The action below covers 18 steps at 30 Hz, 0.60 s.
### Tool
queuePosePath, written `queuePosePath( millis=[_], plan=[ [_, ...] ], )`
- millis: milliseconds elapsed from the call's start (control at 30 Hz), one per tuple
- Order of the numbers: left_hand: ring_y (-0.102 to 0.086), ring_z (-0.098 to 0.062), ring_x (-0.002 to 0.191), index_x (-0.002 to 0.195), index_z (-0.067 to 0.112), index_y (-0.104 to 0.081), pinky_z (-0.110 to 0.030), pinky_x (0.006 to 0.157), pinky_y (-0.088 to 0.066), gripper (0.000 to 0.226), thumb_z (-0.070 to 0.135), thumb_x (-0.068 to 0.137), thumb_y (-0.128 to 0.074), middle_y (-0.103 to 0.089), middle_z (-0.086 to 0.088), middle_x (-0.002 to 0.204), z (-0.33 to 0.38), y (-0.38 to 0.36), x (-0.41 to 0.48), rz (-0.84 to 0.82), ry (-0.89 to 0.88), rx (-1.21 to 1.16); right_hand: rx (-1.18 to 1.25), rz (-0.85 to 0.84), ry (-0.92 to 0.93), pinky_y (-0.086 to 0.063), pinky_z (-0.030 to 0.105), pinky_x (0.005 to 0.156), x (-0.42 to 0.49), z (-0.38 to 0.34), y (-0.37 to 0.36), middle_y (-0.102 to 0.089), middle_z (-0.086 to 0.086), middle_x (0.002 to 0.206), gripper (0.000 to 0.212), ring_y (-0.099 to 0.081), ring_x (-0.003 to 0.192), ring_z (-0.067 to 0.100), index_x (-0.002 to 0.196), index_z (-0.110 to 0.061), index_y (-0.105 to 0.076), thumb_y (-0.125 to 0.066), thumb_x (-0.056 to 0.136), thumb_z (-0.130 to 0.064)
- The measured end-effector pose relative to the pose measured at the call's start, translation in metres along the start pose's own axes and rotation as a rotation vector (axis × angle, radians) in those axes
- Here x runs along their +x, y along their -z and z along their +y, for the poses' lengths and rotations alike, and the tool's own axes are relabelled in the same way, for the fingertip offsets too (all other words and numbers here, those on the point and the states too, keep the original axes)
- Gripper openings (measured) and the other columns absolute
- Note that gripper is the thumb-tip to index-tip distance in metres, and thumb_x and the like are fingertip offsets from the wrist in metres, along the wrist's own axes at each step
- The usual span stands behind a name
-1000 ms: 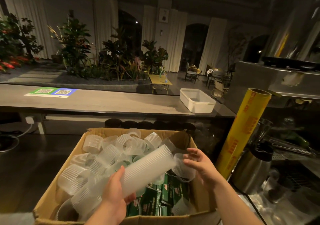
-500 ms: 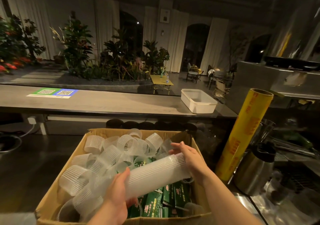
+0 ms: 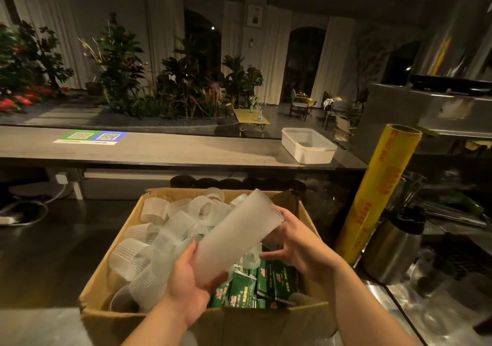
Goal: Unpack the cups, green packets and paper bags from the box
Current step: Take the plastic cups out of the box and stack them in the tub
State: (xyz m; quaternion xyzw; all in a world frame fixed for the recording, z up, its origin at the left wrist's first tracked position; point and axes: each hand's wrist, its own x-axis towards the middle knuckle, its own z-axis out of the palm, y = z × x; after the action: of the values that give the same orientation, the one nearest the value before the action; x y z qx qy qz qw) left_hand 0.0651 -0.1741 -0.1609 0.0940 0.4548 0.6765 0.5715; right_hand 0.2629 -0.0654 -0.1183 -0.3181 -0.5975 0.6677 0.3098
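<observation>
— Where are the cups?
— The left hand (image 3: 186, 279) grips the near end of a frosted ribbed plastic cup stack (image 3: 237, 236), tilted over the brown cardboard box (image 3: 253, 324); the right hand (image 3: 300, 241) curls round its far end.
— Handling?
— Probably light and slippery; support both ends.

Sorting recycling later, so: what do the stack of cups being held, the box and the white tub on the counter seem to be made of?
Stack of cups: frosted, translucent plastic with fine vertical ribs; light passes through it. Box: brown matte cardboard, probably corrugated, with ragged, creased edges. White tub: probably smooth, slightly glossy plastic, milky at the walls; less certain.
</observation>
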Motion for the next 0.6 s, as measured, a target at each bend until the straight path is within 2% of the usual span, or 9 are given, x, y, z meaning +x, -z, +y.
queuePosePath(
  millis=[67, 133, 200, 233, 300, 400, 500, 600],
  plan=[
    [-0.062, -0.043, 0.105, 0.122, 0.014, -0.059, -0.052, 0.079, -0.060, 0.033, 0.040, 0.103, -0.051, -0.057, -0.024, 0.124, -0.002, 0.001, -0.007, -0.006, 0.008, -0.034, -0.076, -0.058, 0.025, -0.056, 0.054, 0.099, -0.007, 0.000, -0.013, -0.061, 0.000, 0.136, 0.095, -0.064, 0.123, 0.022, 0.144, -0.030, -0.043, -0.091, 0.065, -0.046],
    [-0.061, -0.047, 0.114, 0.127, 0.015, -0.058, -0.064, 0.094, -0.054, 0.037, 0.041, 0.102, -0.052, -0.057, -0.024, 0.127, -0.005, 0.004, -0.016, -0.027, 0.029, -0.066, -0.030, -0.030, 0.049, -0.056, 0.056, 0.097, -0.015, -0.007, -0.027, -0.062, 0.004, 0.132, 0.088, -0.065, 0.120, 0.025, 0.142, -0.029, -0.045, -0.091, 0.067, -0.036],
    [-0.061, -0.049, 0.117, 0.128, 0.014, -0.059, -0.064, 0.097, -0.052, 0.038, 0.042, 0.102, -0.052, -0.059, -0.025, 0.127, -0.007, 0.010, -0.026, -0.029, 0.055, -0.086, 0.007, -0.042, 0.059, -0.057, 0.057, 0.096, -0.023, -0.015, -0.035, -0.063, 0.005, 0.130, 0.083, -0.065, 0.120, 0.027, 0.141, -0.027, -0.047, -0.092, 0.071, -0.031],
    [-0.063, -0.047, 0.116, 0.126, 0.014, -0.060, -0.059, 0.095, -0.054, 0.036, 0.041, 0.103, -0.051, -0.061, -0.024, 0.125, -0.006, 0.012, -0.031, -0.030, 0.061, -0.067, 0.006, -0.065, 0.076, -0.057, 0.057, 0.096, -0.026, -0.018, -0.037, -0.064, 0.005, 0.129, 0.077, -0.065, 0.120, 0.027, 0.140, -0.026, -0.048, -0.090, 0.076, -0.026],
    [-0.066, -0.041, 0.108, 0.123, 0.016, -0.065, -0.052, 0.087, -0.056, 0.032, 0.035, 0.106, -0.046, -0.066, -0.021, 0.120, -0.006, 0.018, -0.042, -0.020, 0.004, 0.128, -0.068, -0.096, 0.109, -0.059, 0.051, 0.093, -0.038, -0.024, -0.044, -0.067, -0.001, 0.124, 0.067, -0.066, 0.117, 0.022, 0.138, -0.027, -0.051, -0.084, 0.081, -0.016],
    [-0.062, -0.039, 0.105, 0.111, 0.012, -0.070, -0.054, 0.090, -0.053, 0.025, 0.017, 0.106, -0.046, -0.069, -0.018, 0.113, -0.003, 0.022, -0.055, 0.002, -0.153, 0.531, -0.214, -0.084, 0.130, -0.061, 0.041, 0.090, -0.056, -0.026, -0.054, -0.064, -0.008, 0.124, 0.071, -0.065, 0.115, 0.014, 0.137, -0.034, -0.048, -0.086, 0.080, -0.016],
    [-0.063, -0.036, 0.101, 0.103, 0.017, -0.068, -0.054, 0.091, -0.054, 0.021, 0.004, 0.102, -0.051, -0.070, -0.011, 0.105, 0.002, 0.022, -0.070, 0.029, -0.232, 0.772, -0.278, -0.080, 0.111, -0.061, 0.044, 0.091, -0.073, -0.021, -0.058, -0.061, -0.006, 0.129, 0.080, -0.064, 0.119, 0.016, 0.138, -0.034, -0.045, -0.091, 0.074, -0.025],
    [-0.064, -0.032, 0.097, 0.100, 0.018, -0.066, -0.051, 0.091, -0.056, 0.025, -0.001, 0.099, -0.050, -0.067, -0.014, 0.103, 0.001, 0.023, -0.083, 0.010, -0.243, 0.984, -0.315, -0.057, 0.069, -0.062, 0.045, 0.090, -0.089, -0.015, -0.058, -0.060, -0.006, 0.129, 0.081, -0.064, 0.118, 0.019, 0.136, -0.035, -0.045, -0.091, 0.070, -0.031]
  ],
)
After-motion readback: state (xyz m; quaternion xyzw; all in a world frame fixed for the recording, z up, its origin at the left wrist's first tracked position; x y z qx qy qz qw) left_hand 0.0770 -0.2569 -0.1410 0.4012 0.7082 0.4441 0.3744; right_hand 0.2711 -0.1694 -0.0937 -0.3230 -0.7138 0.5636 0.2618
